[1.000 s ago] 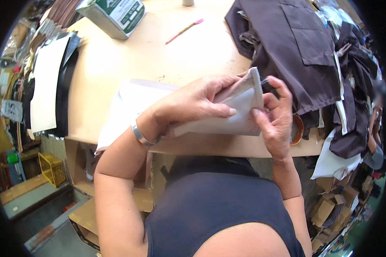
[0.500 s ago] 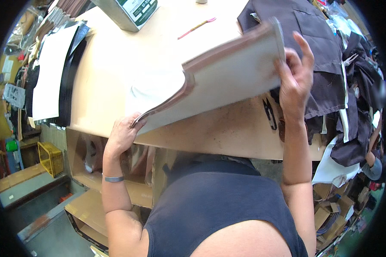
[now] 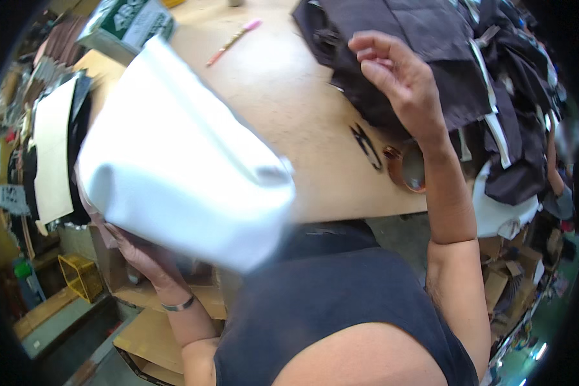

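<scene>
A large, floppy white sheet (image 3: 186, 161), bent and blurred by motion, slants over the left part of the table. My left hand (image 3: 138, 254) grips its lower left edge from beneath, and the sheet hides some of the fingers. Free of the sheet, my right hand (image 3: 399, 83) hovers over dark brown cloth (image 3: 457, 83) with its fingers loosely bent and apart. Between that hand and the table's near edge lie black thread snips (image 3: 367, 147) and a roll of brown tape (image 3: 405, 168).
At the back left of the table (image 3: 289, 90) stands a green and white metal can (image 3: 128, 26). A pink-tipped pen-like stick (image 3: 233, 44) lies behind the sheet. Stacked flat panels (image 3: 55, 154) line the left side; cardboard boxes (image 3: 151, 334) and a yellow basket (image 3: 80, 275) are below.
My right hand has let go of the sheet and moved up and left. My left hand has carried the sheet left and down, turning its white face up.
</scene>
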{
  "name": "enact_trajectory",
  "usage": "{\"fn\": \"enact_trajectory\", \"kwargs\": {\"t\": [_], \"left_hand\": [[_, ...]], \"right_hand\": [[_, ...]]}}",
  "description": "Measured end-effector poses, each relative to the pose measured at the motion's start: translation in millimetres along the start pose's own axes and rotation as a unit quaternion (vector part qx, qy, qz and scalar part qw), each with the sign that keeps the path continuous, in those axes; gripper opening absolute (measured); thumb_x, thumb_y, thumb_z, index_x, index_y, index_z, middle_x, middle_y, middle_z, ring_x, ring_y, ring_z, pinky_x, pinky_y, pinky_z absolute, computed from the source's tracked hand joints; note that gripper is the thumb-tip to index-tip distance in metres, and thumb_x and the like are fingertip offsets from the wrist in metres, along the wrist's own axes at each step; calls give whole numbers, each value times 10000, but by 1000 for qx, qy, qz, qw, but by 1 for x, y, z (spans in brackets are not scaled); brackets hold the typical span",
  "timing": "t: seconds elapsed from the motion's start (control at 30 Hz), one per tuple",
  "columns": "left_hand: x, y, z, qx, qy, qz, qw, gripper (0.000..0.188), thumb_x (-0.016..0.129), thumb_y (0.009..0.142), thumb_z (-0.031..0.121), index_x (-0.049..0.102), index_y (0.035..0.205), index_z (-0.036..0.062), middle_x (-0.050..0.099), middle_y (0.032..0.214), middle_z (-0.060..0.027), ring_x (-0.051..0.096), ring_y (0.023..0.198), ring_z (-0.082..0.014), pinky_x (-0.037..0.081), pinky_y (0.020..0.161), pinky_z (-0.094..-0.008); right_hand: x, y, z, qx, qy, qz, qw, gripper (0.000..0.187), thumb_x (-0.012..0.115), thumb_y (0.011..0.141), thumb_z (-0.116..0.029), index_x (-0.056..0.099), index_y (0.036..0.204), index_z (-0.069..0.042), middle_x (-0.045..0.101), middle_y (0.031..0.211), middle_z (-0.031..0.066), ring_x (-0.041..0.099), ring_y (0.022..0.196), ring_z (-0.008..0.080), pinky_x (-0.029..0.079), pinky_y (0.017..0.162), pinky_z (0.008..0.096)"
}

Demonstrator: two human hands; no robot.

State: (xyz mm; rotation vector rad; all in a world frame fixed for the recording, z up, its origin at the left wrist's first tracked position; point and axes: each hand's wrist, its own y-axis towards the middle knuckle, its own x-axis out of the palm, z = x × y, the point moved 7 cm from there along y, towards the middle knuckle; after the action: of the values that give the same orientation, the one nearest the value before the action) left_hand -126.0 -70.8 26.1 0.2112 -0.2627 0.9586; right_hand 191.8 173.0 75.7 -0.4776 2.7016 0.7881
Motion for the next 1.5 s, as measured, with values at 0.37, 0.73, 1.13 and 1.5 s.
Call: {"fn": "enact_trajectory", "kwargs": {"t": [0.37,0.73,1.13,1.5], "left_hand": [[18,-96,-166,-351,-254,86,897,444,497,892,238,378,1246,-2,436,1262,-127,387,1183,-259,275,1039,-418],[13,-153,-144,-164,24,48,985,694,507,820,-56,119,1383,66,370,1282,-124,444,1109,-218,430,888,-326],[40,-136,-140,-207,324,-173,907,240,603,838,202,494,905,-1,582,704,-56,529,617,-74,435,518,-223],[44,-108,-112,-143,399,-183,887,274,619,811,201,575,937,-39,535,573,-55,473,529,-87,389,520,-249]], "right_hand": [[-84,-155,23,44,-441,-170,880,778,769,559,-216,409,1241,-110,457,1184,156,517,952,319,467,760,370],[-37,-163,26,-8,-218,-234,948,781,754,475,-190,412,1174,-123,474,1106,188,540,874,351,482,723,379],[46,-100,47,3,-207,-188,960,729,742,507,-150,418,1156,-83,449,1127,149,488,1004,325,430,829,421],[41,-96,52,-19,-384,-245,890,453,764,571,-252,609,957,-72,294,1361,118,330,1218,304,395,929,424]]}}
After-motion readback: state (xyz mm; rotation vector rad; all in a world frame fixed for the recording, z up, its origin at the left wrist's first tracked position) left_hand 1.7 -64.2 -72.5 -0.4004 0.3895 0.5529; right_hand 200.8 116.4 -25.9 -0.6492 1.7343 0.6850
